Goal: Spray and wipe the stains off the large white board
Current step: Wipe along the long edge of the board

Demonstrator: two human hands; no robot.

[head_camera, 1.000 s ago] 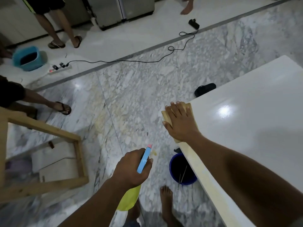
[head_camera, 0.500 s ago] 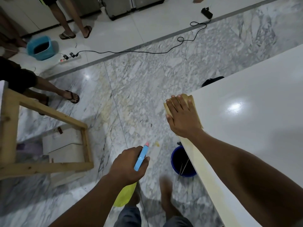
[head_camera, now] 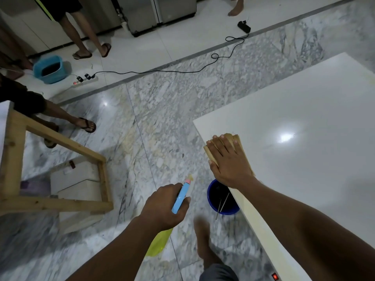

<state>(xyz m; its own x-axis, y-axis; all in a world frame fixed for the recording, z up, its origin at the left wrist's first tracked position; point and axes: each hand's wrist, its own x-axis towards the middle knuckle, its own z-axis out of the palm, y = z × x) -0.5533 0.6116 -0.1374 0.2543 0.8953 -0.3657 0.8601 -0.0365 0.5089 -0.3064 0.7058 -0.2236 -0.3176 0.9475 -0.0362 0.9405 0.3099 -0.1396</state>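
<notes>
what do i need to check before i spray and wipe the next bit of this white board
1. Folded tan cloth flat on the large white board under the right hand: ok.
2. Left hand grips the yellow-green plastic spray bottle with a blue head: ok.
3. Nozzle aimed at the board: not ok, it points out over the grey marble floor.
4. Stains gone: not ok, a yellowish tint runs along the board's near edge.
5. Liquid left in the bottle: cannot tell.
</notes>
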